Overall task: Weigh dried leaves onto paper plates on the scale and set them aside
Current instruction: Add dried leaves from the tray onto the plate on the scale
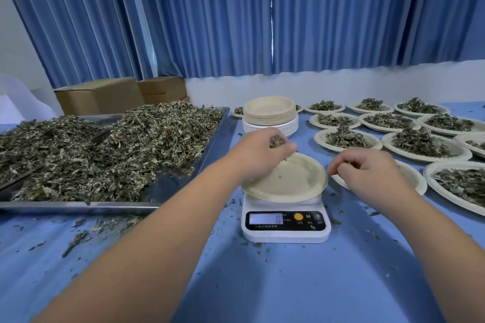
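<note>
Two hands: left hand (258, 151) grips grey-green leaves (276, 140) over the pale plate (291, 182), right hand (367, 173) pinches its rim.

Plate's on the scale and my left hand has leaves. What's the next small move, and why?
Probably open the left hand and drop its pinch of dried leaves onto the paper plate on the scale: the plate holds only a few crumbs, and the hand hangs over its far left rim.

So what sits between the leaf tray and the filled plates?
Head view: the scale bearing a nearly empty paper plate; the plate stack stands farther back.
</note>
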